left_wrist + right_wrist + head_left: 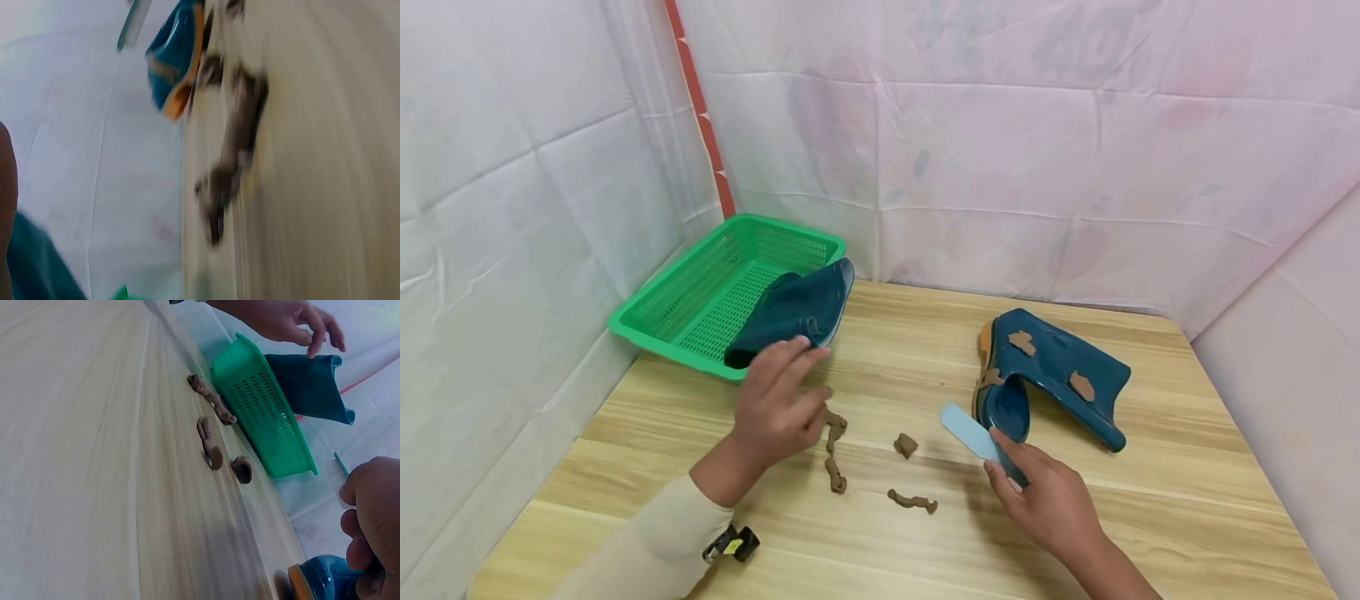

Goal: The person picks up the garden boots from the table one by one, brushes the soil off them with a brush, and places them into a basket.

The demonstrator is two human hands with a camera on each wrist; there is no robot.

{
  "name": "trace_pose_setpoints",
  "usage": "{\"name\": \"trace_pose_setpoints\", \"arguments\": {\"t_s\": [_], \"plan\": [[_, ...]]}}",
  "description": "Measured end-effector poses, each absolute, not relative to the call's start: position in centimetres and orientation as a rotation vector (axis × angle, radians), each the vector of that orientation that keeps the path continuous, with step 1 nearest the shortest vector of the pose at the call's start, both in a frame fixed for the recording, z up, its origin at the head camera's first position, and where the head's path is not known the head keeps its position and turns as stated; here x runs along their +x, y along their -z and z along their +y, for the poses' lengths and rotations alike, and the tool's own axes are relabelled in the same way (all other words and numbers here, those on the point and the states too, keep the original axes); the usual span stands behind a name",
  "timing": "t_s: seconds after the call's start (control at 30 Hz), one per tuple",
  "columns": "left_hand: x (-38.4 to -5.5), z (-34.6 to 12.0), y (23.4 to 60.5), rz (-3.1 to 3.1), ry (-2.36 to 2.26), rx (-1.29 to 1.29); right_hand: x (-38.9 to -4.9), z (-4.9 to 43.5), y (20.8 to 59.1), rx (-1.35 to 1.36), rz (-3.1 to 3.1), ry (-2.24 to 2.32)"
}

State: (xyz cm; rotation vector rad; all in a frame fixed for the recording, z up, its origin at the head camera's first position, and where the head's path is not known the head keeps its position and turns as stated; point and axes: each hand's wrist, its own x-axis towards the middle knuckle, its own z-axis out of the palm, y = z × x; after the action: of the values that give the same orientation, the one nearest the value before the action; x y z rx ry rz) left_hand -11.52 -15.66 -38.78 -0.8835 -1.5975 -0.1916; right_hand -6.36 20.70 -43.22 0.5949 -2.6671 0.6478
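My right hand [1051, 502] grips the dark handle of a light blue brush [967, 428], whose pale bristles show faintly in the right wrist view. Just beyond it, a dark blue rain boot [1060, 360] lies on its side, brown clay patches [1082, 385] stuck to it. A second rain boot [801, 302] rests in the green basket [658, 346], its opening leaning over the rim. My left hand [777, 406] hovers close to that boot's top edge, fingers loosely bent with nothing held. In the left wrist view the picture is blurred.
Between the hands, strips of brown clay [912, 501] and a small clay lump [906, 445] lie on the wooden table [865, 558]. White cloth walls [985, 183] close off the back and sides. A black strap with a yellow label [732, 546] is at the left sleeve.
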Motion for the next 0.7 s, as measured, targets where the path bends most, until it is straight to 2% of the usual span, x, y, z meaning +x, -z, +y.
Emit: {"name": "trace_pose_setpoints", "arguments": {"t_s": [0.3, 0.7], "plan": [[-11.2, -8.5, 37.1, -2.073, -0.056, -1.077, -5.9, 21.9, 43.6, 0.551, -2.738, -0.606], [-15.0, -0.7, 37.3, -2.609, -0.211, -1.068, -5.9, 22.3, 44.5, 0.589, -2.808, -0.621]]}}
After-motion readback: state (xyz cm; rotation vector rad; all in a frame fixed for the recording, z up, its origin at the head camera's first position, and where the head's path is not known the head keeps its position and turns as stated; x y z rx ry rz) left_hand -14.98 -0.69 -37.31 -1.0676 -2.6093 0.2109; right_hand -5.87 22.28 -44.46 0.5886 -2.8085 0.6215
